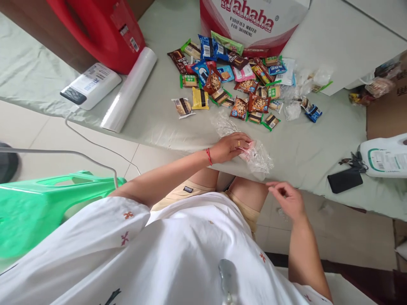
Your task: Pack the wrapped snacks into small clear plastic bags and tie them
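Note:
My left hand (230,147), with a red string bracelet at the wrist, rests at the table's near edge. Its fingers are closed on crumpled clear plastic wrap (260,159). Something pinkish shows through the film under the fingertips, its kind unclear. More of the loose film trails behind the hand. My right hand (288,199) is off the table edge, to the right of the wrap and apart from it. Its fingers are loosely bent, with nothing visible between them. Beyond the wrap lies a pile of small packaged biscuits (240,108) in several colours.
A roll of plastic film (129,90) and a white corded device (92,84) lie at left, by a red jug (117,38). Behind the biscuits stands a Wahaha box (254,40). At right are a black phone-like item (345,181) and a white bottle (386,156). A green stool (34,212) stands left.

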`<state>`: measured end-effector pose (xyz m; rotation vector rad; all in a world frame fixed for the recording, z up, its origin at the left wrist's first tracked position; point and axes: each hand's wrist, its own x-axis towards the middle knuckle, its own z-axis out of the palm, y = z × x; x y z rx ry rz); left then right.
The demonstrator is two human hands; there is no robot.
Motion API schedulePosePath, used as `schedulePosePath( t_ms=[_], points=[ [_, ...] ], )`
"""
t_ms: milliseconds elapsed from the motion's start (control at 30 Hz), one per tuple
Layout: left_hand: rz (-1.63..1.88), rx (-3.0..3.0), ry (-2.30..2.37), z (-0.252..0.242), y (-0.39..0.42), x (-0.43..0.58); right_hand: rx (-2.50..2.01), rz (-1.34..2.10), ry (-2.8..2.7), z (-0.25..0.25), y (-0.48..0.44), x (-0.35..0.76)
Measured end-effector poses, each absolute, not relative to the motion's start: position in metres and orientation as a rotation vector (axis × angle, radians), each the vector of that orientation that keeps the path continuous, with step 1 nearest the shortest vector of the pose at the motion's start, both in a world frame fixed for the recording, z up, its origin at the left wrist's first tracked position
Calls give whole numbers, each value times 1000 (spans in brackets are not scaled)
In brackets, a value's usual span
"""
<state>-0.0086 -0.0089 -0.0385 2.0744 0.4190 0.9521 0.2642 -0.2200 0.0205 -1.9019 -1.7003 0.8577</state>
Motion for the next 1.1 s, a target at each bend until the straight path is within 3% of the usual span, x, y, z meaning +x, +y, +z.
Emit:
schedulePosePath(
  t_ms=[100, 233, 533, 733, 967, 1100],
  points=[
    [963, 2061, 395, -37, -6, -7, -1936, 305, -1724, 14, -200, 276],
    [915, 2044, 413, -35, -5, -8, -1798, 128, -1983, 3, -159, 262],
    [903, 2258, 685, -34, -15, -6, -1538, 449, -2010, 41, -153, 237],
    [874, 2290, 574, -27, -27, 3, -1513, 622, -1975, 75, -118, 218],
    [842, 2182, 374, -20, -21, -5, -1472, 1097, -1792, 49, -33, 209],
    [879, 2046, 578, -21, -25, 0, -1449, 1283, -1666, 28, -9, 200]
  ],
)
